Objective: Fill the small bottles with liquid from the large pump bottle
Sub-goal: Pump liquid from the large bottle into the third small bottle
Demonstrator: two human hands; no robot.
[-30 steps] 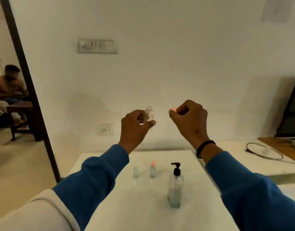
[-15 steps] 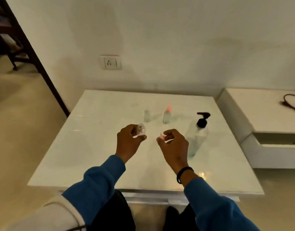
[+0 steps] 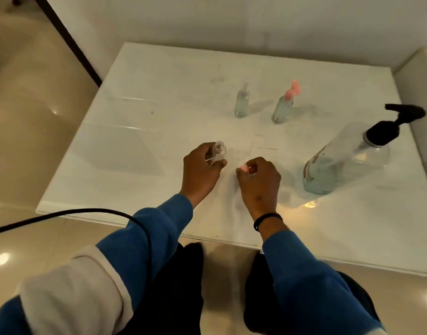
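My left hand (image 3: 201, 166) grips a small clear bottle (image 3: 218, 153) with its neck uncapped, low over the white table (image 3: 159, 93). My right hand (image 3: 259, 181) pinches the bottle's pink cap (image 3: 243, 168) just to the right of it. The large clear pump bottle (image 3: 347, 158) with a black pump head stands at the right, holding some liquid. Farther back stand two small bottles: one with a clear top (image 3: 242, 102) and one with a pink spray cap (image 3: 284, 105).
A black cable (image 3: 62, 213) runs across my left sleeve at the table's near-left corner. A white ledge (image 3: 422, 76) adjoins the table on the right. The wall runs behind the table, and glossy tile floor lies to the left.
Both hands have come down from chest height to just above the table, still holding the bottle and cap. The view has tilted downward.
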